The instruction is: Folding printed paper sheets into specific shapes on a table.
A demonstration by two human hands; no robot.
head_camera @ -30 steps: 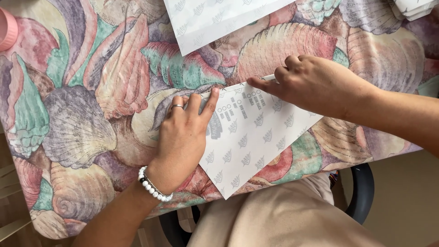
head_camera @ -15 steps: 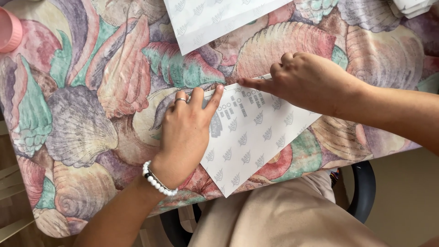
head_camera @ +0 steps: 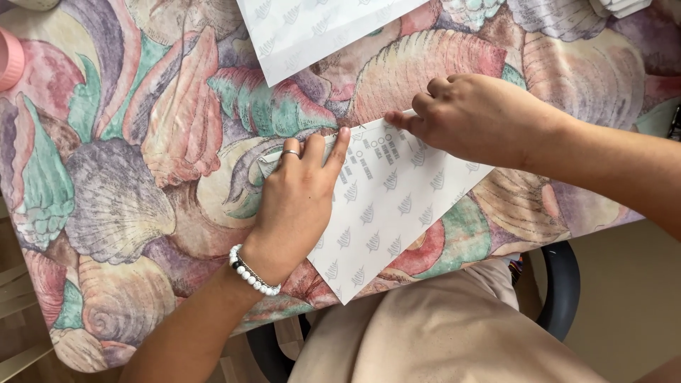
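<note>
A white sheet of paper [head_camera: 394,213] printed with small grey leaf marks lies on a table covered by a seashell-patterned cloth [head_camera: 128,177]. My left hand [head_camera: 298,202], with a ring and a white bead bracelet, lies flat on the sheet's left part, fingers pressing its upper edge. My right hand [head_camera: 482,117] is curled over the sheet's top edge, fingertips pinching or pressing it near the left hand's fingertips. The sheet's lower corner hangs past the table's front edge.
A second white sheet [head_camera: 319,28] of the same kind lies at the table's far side. A pink round object [head_camera: 8,58] sits at the far left edge. A black chair [head_camera: 560,291] and my beige-clad lap [head_camera: 440,333] are below the table edge.
My right hand has slid left along the sheet's top edge toward the left hand. The left hand has stayed pressed on the paper.
</note>
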